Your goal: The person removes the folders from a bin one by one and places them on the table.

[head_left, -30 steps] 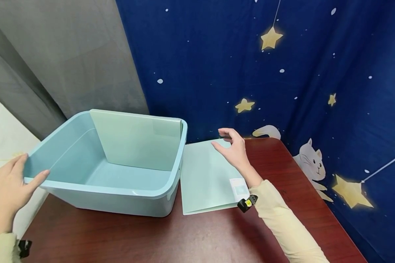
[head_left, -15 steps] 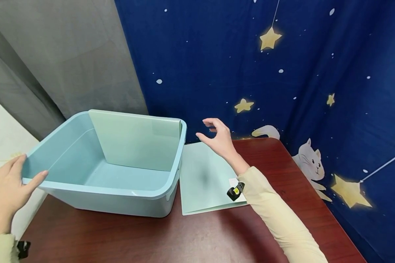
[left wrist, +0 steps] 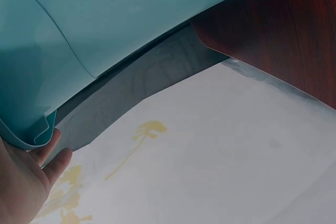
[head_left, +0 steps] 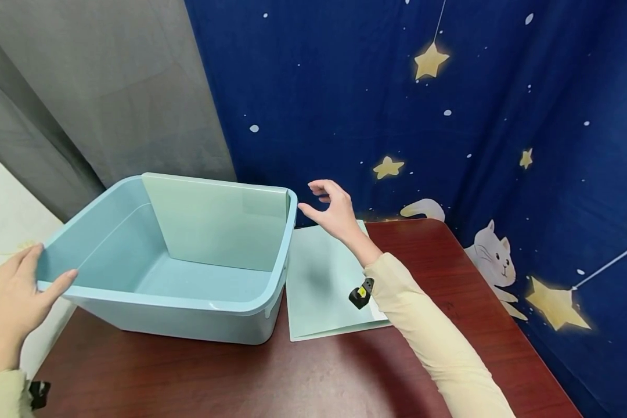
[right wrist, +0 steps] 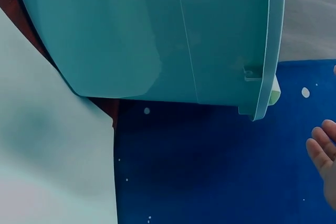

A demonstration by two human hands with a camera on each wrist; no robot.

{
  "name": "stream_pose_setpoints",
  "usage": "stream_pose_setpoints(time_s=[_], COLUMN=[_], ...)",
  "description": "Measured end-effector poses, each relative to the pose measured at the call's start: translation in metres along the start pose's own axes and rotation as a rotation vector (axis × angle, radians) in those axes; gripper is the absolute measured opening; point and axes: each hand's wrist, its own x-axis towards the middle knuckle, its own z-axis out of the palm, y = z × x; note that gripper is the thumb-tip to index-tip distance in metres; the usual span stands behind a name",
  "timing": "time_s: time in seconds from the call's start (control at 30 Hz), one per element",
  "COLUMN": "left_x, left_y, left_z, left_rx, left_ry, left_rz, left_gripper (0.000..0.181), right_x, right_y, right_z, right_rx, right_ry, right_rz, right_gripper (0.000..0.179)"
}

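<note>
A light-blue plastic bin (head_left: 177,318) stands on the table at the left. Inside it, a pale green folder (head_left: 216,223) leans upright against the back wall. My left hand (head_left: 13,307) grips the bin's near-left corner, with the rim between thumb and fingers; the left wrist view shows fingers of the hand (left wrist: 23,182) outside the rim. A second pale green folder (head_left: 313,284) with a white label lies flat right of the bin. Above its far end hovers my right hand (head_left: 337,212), fingers loosely curved and holding nothing, just right of the bin's back-right corner.
A dark red wooden table (head_left: 313,383) supports everything; its right edge slopes away past the right arm. Behind hang a grey curtain (head_left: 115,87) and a blue curtain (head_left: 324,93) with stars and a cat. A white surface (left wrist: 226,145) is beyond the table's left edge.
My right hand has moved left and away from me, from over the flat folder towards the bin's back-right corner. The left hand, bin and both folders have stayed put.
</note>
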Motion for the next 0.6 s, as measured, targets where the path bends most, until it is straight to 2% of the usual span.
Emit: stream_pose_setpoints(time_s=[0.6], left_x=[0.001], left_y=[-0.001], left_z=[0.001], left_rx=[-0.004], left_ry=[0.007], left_rz=[-0.001], left_gripper=[0.086], right_x=[0.025], right_y=[0.010], right_z=[0.029], right_rx=[-0.052], right_ry=[-0.126], right_rz=[0.027], right_gripper=[0.043])
